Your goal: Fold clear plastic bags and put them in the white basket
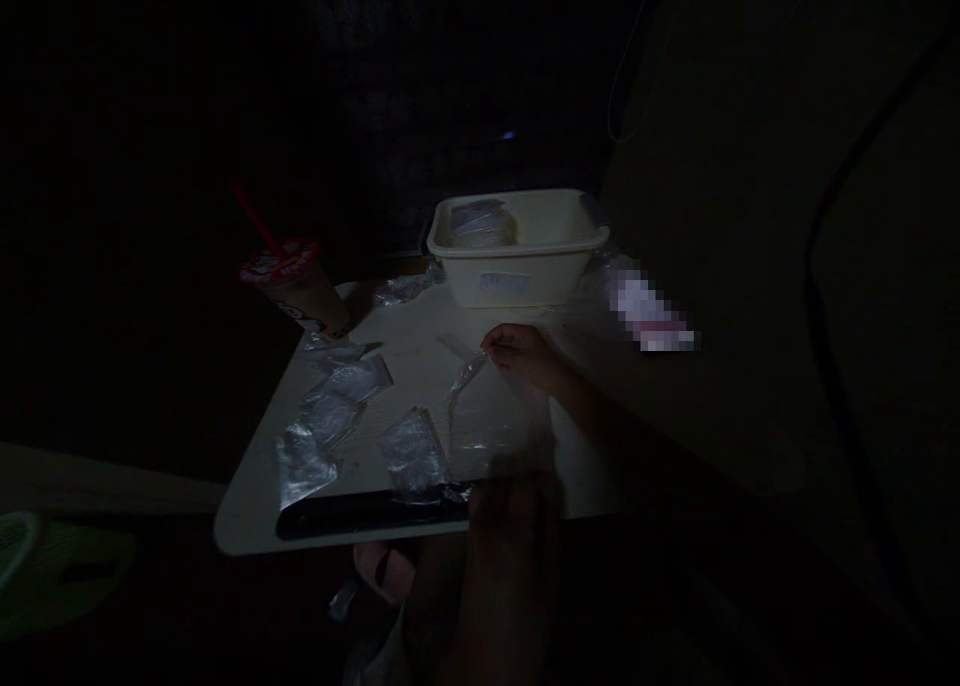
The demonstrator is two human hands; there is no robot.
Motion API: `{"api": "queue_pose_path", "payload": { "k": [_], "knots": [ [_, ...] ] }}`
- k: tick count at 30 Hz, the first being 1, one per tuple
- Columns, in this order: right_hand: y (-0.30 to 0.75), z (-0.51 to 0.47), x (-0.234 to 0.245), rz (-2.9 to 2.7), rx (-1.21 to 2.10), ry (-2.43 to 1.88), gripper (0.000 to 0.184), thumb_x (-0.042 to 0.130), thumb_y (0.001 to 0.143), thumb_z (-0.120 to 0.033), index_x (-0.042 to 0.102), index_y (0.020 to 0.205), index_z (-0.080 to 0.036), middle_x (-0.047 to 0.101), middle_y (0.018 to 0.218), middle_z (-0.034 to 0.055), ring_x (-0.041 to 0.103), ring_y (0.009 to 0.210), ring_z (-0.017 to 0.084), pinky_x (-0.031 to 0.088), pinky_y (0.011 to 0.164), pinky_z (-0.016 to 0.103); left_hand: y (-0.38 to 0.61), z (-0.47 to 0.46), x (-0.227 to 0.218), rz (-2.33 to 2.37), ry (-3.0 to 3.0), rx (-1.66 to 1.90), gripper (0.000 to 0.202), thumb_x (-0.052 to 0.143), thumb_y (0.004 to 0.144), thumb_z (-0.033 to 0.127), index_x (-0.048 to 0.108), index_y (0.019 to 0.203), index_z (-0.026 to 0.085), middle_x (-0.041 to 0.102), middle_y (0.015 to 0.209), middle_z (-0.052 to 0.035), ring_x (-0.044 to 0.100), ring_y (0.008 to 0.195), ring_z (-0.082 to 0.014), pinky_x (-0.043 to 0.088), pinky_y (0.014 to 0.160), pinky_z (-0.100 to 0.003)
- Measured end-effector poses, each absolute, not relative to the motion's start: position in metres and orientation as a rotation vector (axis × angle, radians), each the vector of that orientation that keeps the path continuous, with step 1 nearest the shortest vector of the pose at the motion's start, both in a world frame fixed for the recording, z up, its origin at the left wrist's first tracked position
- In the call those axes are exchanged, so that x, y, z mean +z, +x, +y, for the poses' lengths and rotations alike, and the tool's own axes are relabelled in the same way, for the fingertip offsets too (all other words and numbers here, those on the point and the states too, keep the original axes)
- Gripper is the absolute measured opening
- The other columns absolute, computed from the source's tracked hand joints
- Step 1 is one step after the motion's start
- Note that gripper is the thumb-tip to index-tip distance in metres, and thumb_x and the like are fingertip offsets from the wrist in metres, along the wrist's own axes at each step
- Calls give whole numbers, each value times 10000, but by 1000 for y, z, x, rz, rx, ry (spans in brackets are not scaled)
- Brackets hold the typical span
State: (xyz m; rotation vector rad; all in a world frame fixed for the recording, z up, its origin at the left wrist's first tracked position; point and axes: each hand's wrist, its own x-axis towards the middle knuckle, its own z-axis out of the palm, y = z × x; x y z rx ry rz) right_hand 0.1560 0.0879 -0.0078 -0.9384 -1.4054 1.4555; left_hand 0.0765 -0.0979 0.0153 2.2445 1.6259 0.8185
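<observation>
In dim light, my right hand (526,358) pinches the upper corner of a clear plastic bag (491,426) between thumb and fingertips. The bag lies spread over the white tabletop, its left edge twisted and wrinkled. My left hand (517,511) reaches in from below, at the bag's near end by the table's front edge. It touches or overlaps the bag there, but its fingers are lost in shadow. Just left of the bag rests a folded clear packet (415,451). Several similar packets (330,416) lie farther left.
A cream plastic tub (517,276) holding clear packaging stands at the back of the white table (247,511). On the left, a lidded drink cup (300,291) with a red straw leans. A dark slot (360,514) runs along the front edge. A green basket (67,571) is at lower left.
</observation>
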Motion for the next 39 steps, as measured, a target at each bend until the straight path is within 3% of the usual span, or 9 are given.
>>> {"api": "queue_pose_path", "payload": {
  "k": [9,12,15,19,25,32,35,39],
  "knots": [
    [156,85,-6,-1399,1470,-941,93,531,506,-203,508,578,-149,467,472,-67,395,400,37,298,406,189,48,-124,9,1717,2287,811,232,411,807,295,489,1005,204,497,1053,-58,504,867,-152,429,740,-349],
    [156,86,-6,-1405,1469,-936,95,539,508,-210,511,577,-149,467,475,-65,398,405,39,304,410,192,25,-118,6,1848,2255,816,249,425,773,193,498,1009,221,547,971,-67,495,863,-203,389,714,-368],
    [157,87,-7,-1415,1464,-926,93,544,509,-209,516,573,-147,463,464,-65,394,402,39,298,405,190,18,-110,3,1907,2367,729,327,393,740,117,491,1041,202,563,1015,-82,462,946,-237,326,732,-389],
    [159,91,-9,-1425,1478,-926,100,549,511,-203,522,587,-145,457,434,-68,392,382,42,290,391,189,18,-114,5,1737,2535,680,284,410,731,118,530,967,219,583,1034,-49,490,954,-206,283,764,-366],
    [161,95,-12,-1432,1516,-915,106,551,519,-188,526,611,-142,463,420,-67,406,366,48,288,373,183,-1,-112,18,1528,2474,738,267,384,748,119,508,969,201,614,870,-25,522,814,-159,350,702,-302],
    [160,93,-2,-1439,1489,-960,143,564,517,-192,530,646,-140,486,426,-62,424,362,55,287,356,179,-2,-79,20,1568,2511,501,395,389,737,113,443,1116,210,504,1128,-61,418,1011,-222,310,778,-395],
    [162,95,-3,-1442,1470,-947,145,565,527,-200,535,655,-138,484,412,-59,422,362,59,285,354,183,-6,-83,17,1564,2483,526,442,405,695,91,431,1123,194,529,1063,-63,429,956,-220,319,750,-383],
    [165,100,-13,-1390,1486,-938,135,564,535,-199,541,654,-139,488,437,-56,416,366,52,285,357,183,-3,-87,11,1670,2413,597,335,467,697,148,503,1027,195,565,935,-53,453,879,-213,323,728,-371]
  ]
}}
